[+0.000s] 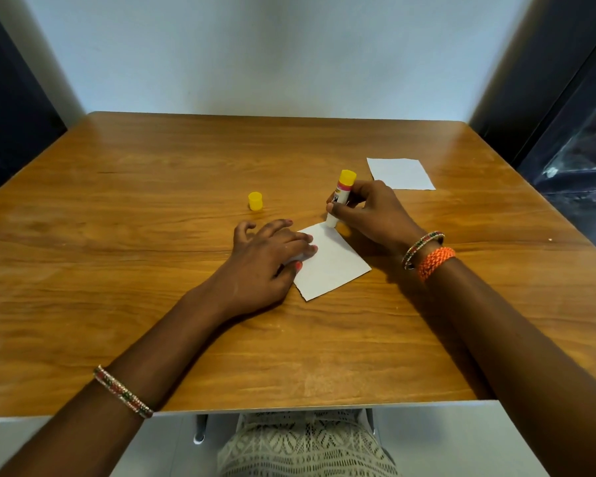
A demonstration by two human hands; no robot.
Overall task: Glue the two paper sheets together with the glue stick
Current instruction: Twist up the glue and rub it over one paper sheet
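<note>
A small white paper sheet (334, 265) lies on the wooden table (152, 187) in front of me. My left hand (265, 261) rests flat on its left edge, fingers spread, pinning it down. My right hand (369, 211) grips a glue stick (340, 196) with a yellow end, held upside down so its white tip touches the sheet's far corner. The stick's yellow cap (255, 201) stands on the table to the left of it. A second white sheet (399, 173) lies flat farther back on the right, apart from both hands.
A pale wall stands right behind the table's far edge. Dark panels flank the table on the left and right. The table's near edge runs just above my lap.
</note>
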